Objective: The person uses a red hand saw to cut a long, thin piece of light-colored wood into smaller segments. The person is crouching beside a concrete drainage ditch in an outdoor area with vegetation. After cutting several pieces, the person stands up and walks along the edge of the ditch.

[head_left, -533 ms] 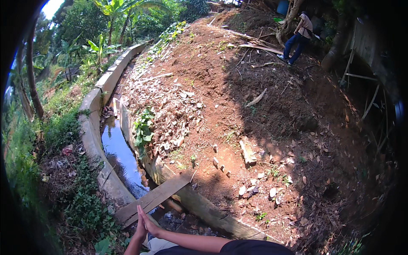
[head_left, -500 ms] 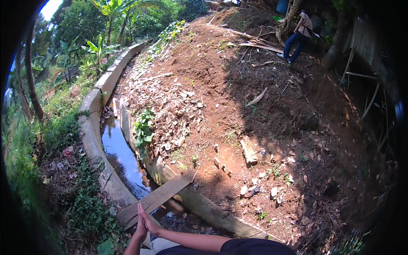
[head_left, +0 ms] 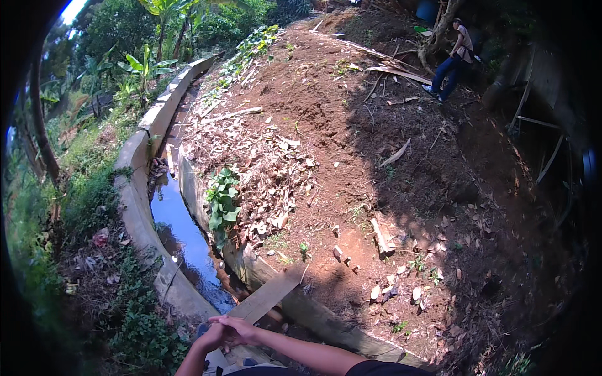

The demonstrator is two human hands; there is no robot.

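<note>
My left hand [head_left: 212, 337] and my right hand [head_left: 246, 330] meet low in the picture, in front of the near end of a wooden plank [head_left: 268, 297]. The right hand's fingers stretch across the top of the left hand, and no object shows between them. Most of the left hand's fingers are hidden by the right. The plank lies across a narrow water channel [head_left: 182, 219], with its far end on the soil bank. Part of a shoe [head_left: 202, 328] shows beside the left hand.
A curved concrete wall [head_left: 133, 188] borders the channel, with green undergrowth [head_left: 135, 319] outside it. The brown slope [head_left: 326, 182] rises to the right, carrying dry leaves, stones and a short wood piece [head_left: 381, 236]. Another person [head_left: 454, 59] stands uphill near long boards [head_left: 401, 74].
My hands have gone from palms pressed flat together, fingers pointing up, to the right fingers lying over the left hand. They now cover the plank's near end. The view has shifted slightly.
</note>
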